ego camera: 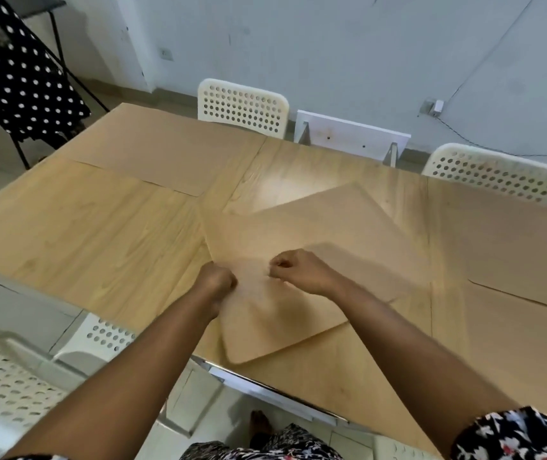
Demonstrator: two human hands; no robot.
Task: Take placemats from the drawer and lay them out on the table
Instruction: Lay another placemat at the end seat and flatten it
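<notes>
A tan placemat (298, 234) lies skewed in the middle of the wooden table (82, 234), one rounded corner close to the near edge. My left hand (217, 282) is closed on the mat's left edge. My right hand (302, 270) pinches the mat near its middle, fingers curled. The mat looks like more than one layer, but blur hides how many. Another placemat (165, 154) lies flat at the far left of the table. A third placemat (514, 247) lies flat at the right side.
White perforated chairs stand at the far side (243, 106), the far right (494, 172) and the near left (6, 376). A white board (351, 134) leans against the wall. A polka-dot cloth (16, 71) hangs over a black frame at the far left.
</notes>
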